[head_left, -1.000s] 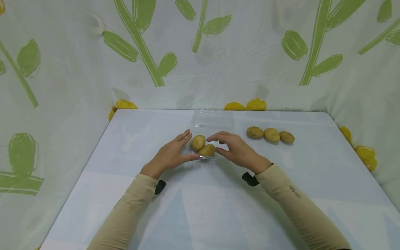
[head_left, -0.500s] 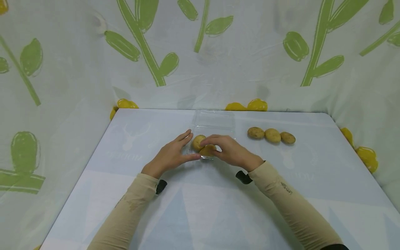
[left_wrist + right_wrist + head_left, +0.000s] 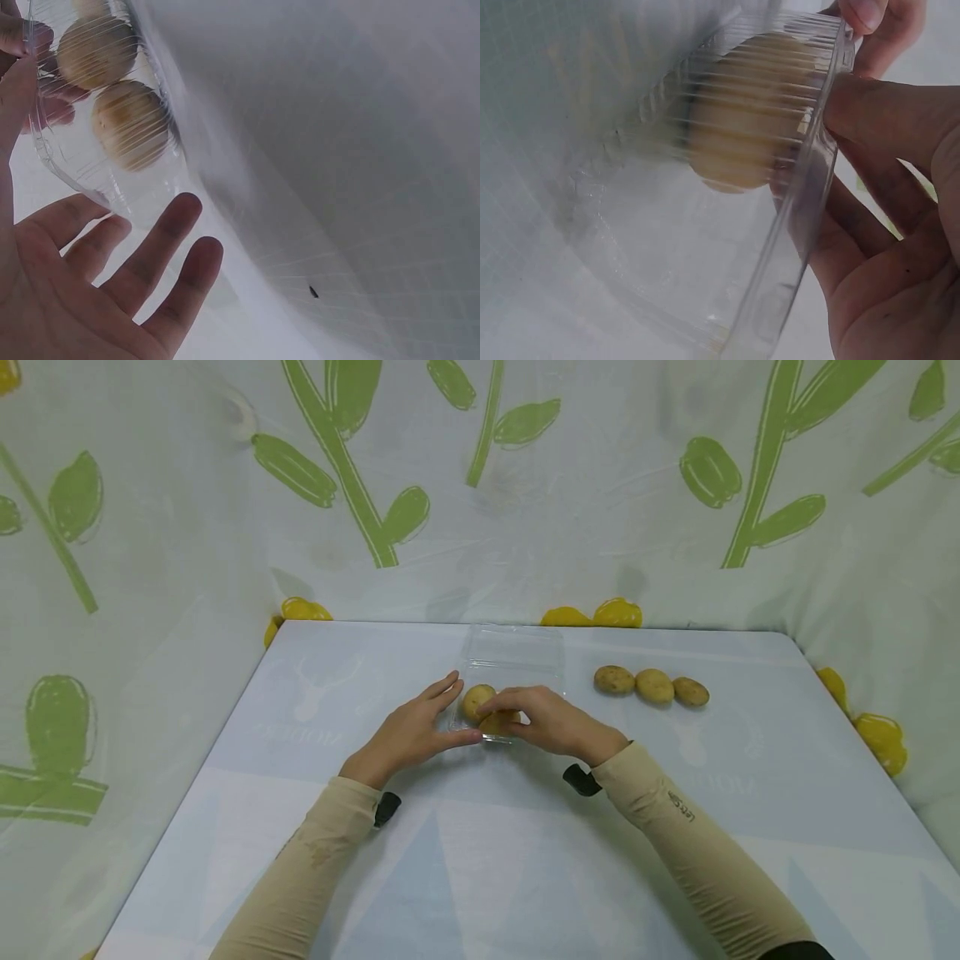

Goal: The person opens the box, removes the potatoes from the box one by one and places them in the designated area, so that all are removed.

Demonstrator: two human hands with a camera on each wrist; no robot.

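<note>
A clear plastic clamshell box (image 3: 513, 647) lies with its lid folded back at the table's far side. Two potatoes sit in its near half: one at the left (image 3: 474, 700), and a second potato (image 3: 495, 724) in front of it, partly covered by fingers. My right hand (image 3: 553, 720) reaches over the rim and pinches that front potato between thumb and fingers. My left hand (image 3: 412, 727) is spread along the box's left side, its thumb touching the front rim. In the left wrist view, the potatoes (image 3: 131, 125) show through the ribbed plastic beside the left hand's loosely extended fingers (image 3: 165, 240).
Three potatoes (image 3: 654, 686) lie in a row on the white patterned table (image 3: 480, 860), right of the box. Behind the far table edge hangs a pale curtain (image 3: 585, 527) with green leaf prints.
My right hand has moved left from beside the box to over it, and its fingers have closed on the front potato. The left hand has stayed at the box's side.
</note>
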